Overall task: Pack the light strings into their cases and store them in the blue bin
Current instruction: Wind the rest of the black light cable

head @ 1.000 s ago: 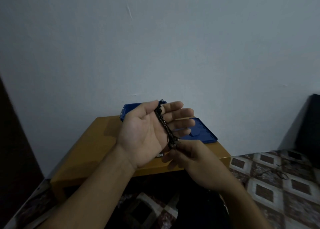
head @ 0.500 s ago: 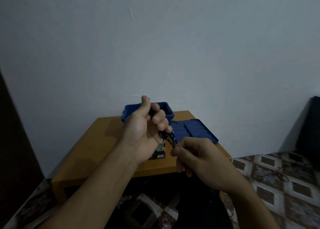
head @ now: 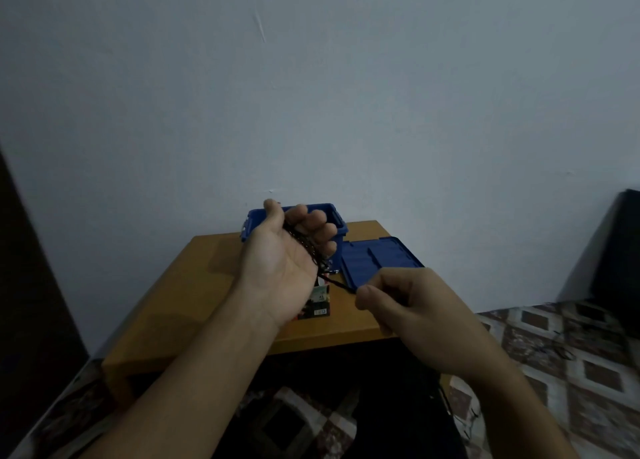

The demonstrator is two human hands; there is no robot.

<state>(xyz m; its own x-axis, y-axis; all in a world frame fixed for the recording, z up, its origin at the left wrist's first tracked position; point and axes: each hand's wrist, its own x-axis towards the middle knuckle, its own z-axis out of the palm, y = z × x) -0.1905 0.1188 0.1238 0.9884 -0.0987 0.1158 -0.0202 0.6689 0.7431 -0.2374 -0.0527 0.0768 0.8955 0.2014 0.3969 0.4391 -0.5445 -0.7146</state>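
Head view, items as they stand.

1. Left hand (head: 287, 261): raised over the table, palm turned up. Its fingers (head: 320, 231) are curled in over the palm and the thumb stands upright, gripping a bundle of cord.
2. Light string (head: 310, 250): dark and beaded-looking, coiled across the left palm under the curled fingers. One strand leaves the heel of that hand and runs taut down and to the right into the other hand.
3. Right hand (head: 408, 306): lower and to the right, back of the hand up. Thumb and forefinger pinch the strand's end; the other fingers are tucked under.
4. Blue bin (head: 341, 228): open, at the table's far edge by the wall, partly hidden behind the left hand. None of the string is in it.
5. Blue lid (head: 377, 261): lying flat just beside the bin, on its right.
6. Printed packet (head: 320, 302): small and flat on the table below the left hand; I cannot tell whether it is a case.
7. Wooden table (head: 194, 285): low, set against a pale wall.
8. Patterned floor covering (head: 571, 354): to the right of the table.
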